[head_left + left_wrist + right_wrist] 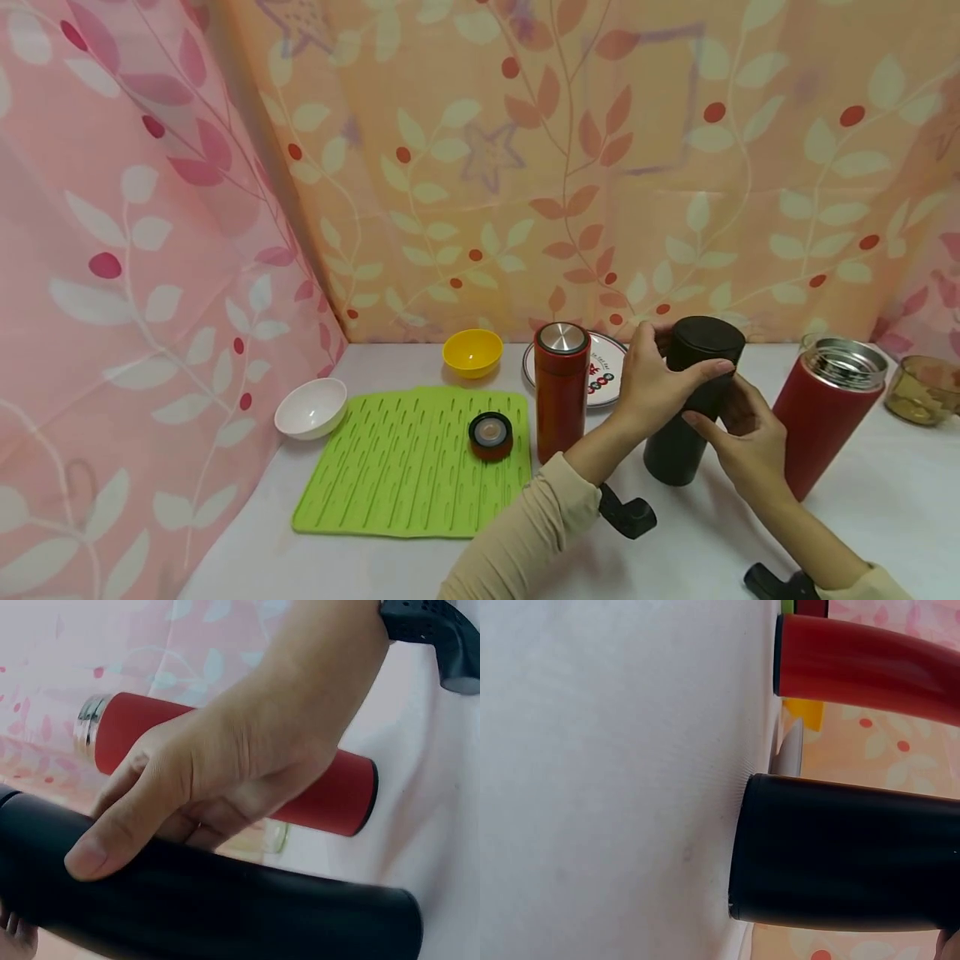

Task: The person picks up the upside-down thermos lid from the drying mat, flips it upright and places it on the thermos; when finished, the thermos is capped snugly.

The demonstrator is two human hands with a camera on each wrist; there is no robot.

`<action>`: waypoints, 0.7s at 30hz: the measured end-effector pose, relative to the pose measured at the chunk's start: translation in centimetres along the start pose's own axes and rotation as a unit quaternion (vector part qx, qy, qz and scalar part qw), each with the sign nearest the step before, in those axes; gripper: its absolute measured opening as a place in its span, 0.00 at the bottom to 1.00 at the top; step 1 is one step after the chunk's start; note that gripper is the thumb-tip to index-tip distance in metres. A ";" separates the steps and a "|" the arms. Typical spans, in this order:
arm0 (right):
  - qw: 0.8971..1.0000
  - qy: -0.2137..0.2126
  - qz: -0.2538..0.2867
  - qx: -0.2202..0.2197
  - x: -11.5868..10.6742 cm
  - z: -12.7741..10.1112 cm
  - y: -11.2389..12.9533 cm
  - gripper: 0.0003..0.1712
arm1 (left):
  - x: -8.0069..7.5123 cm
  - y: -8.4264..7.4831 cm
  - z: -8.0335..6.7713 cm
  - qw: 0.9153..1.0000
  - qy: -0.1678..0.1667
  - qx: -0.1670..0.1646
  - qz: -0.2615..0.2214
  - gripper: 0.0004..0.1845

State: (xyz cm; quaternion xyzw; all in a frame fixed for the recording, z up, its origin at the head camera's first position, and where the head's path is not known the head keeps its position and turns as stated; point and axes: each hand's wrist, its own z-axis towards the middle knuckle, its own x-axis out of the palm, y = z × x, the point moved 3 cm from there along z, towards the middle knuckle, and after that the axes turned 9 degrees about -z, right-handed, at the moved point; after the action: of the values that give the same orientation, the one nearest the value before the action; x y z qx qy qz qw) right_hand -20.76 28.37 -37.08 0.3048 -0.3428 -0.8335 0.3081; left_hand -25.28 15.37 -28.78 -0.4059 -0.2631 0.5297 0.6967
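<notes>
A tall black flask (677, 433) with its lid on stands upright between both hands. My left hand (656, 379) grips the lid end, thumb across the front and fingers behind. Lower on the body, my right hand (753, 446) holds the flask from the right. In the left wrist view the thumb of that hand lies along the black side. The right wrist view shows the base of the black flask (840, 855) at the white tabletop. Just right of the hands is a red flask (828, 417), its steel mouth uncovered.
An orange-red flask (561, 400) with a steel-topped lid stands left of the hands. A small lid (491, 436) lies on a green mat (405, 467). Around them are a white bowl (311, 408), yellow bowl (472, 353), printed plate (606, 367) and amber glass bowl (922, 392).
</notes>
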 end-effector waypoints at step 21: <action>1.000 -0.001 0.005 0.002 0.1 0.0 0.0 0.42 | -0.1 0.3 -0.1 1.000 -0.014 -0.003 -0.006 0.32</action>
State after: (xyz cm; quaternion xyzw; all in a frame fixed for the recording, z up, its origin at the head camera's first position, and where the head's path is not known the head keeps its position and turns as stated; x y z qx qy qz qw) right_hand -20.84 28.27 -37.18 0.3024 -0.3464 -0.8317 0.3113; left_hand -25.43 15.30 -29.10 -0.3988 -0.2769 0.5308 0.6946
